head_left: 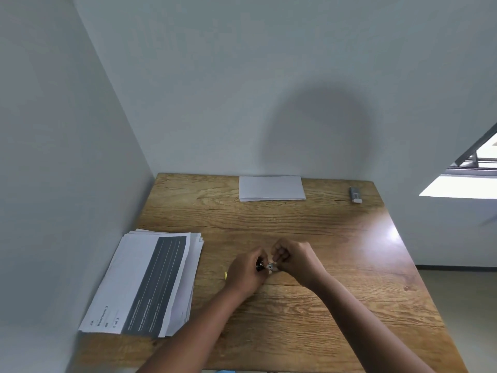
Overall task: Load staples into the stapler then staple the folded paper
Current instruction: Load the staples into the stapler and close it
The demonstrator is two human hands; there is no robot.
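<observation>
My left hand grips a small dark stapler at the middle of the wooden table. Most of the stapler is hidden inside my fist. My right hand is curled close against it and pinches a small shiny metal piece at the stapler's end. Whether this piece is a strip of staples or a part of the stapler is too small to tell. A bit of yellow peeks out at the left of my left hand. The folded white paper lies flat at the far edge of the table, near the wall.
A stack of printed sheets lies on the table's left side, overhanging the front-left corner. A small grey and white box sits at the far right corner. Walls close the table in at the back and left. A window is at the right.
</observation>
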